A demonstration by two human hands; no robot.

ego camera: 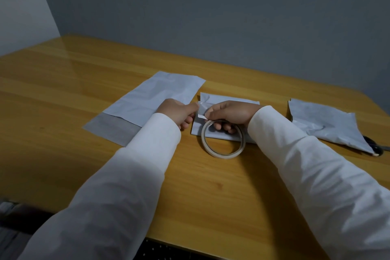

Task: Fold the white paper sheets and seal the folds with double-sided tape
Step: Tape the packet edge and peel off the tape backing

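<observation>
Head view: the right hand [230, 114] is gripping the tape roll [222, 140] over the folded sheet [219, 101]. Left hand [179, 112] fingers are pinching the tape end [201, 110].

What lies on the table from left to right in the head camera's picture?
Long flat sheet → left hand → right hand with the tape roll → crumpled sheet → dark tool, partly hidden under that sheet.

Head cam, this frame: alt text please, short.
Over a wooden table, the right hand holds a tape roll while the left hand pinches its free tape end above a folded white sheet. Two more white sheets lie flat: one left, one right.
</observation>
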